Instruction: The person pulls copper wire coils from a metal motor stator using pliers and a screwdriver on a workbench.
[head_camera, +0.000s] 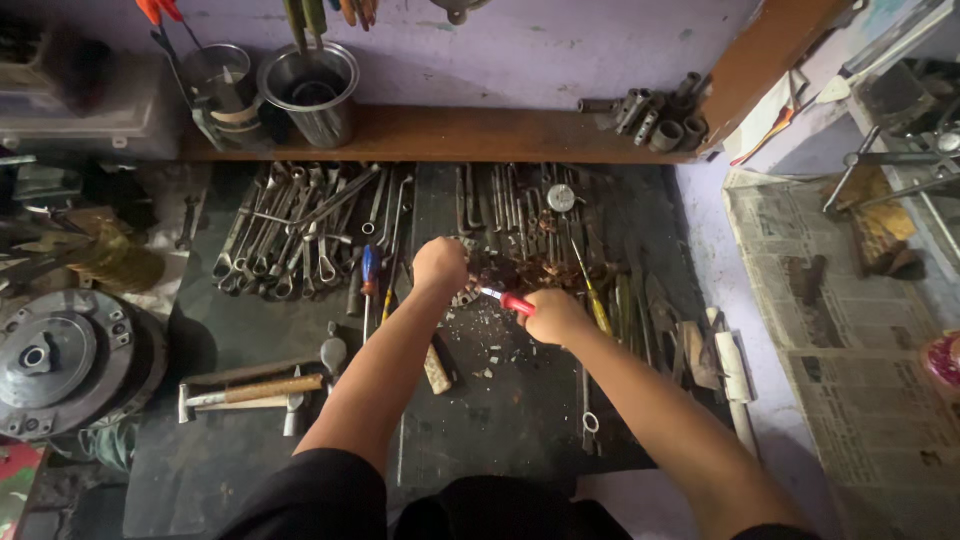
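Note:
My right hand (553, 316) is closed on a red-handled screwdriver (512, 302) whose metal tip points left toward my left hand (441, 266). My left hand is a closed fist pressed down on a small brownish rusty part (497, 272) on the dark mat (510, 410); what is inside the fist is hidden. Small chips and debris (485, 335) lie scattered on the mat just below both hands.
Rows of wrenches (290, 230) lie at the left, hammers (255, 392) at the lower left, a yellow-handled screwdriver (597, 305) and files at the right. Metal cups (310, 90) and sockets (655, 120) stand on a wooden shelf. A clutch plate (55, 360) sits far left, newspaper (850, 330) at the right.

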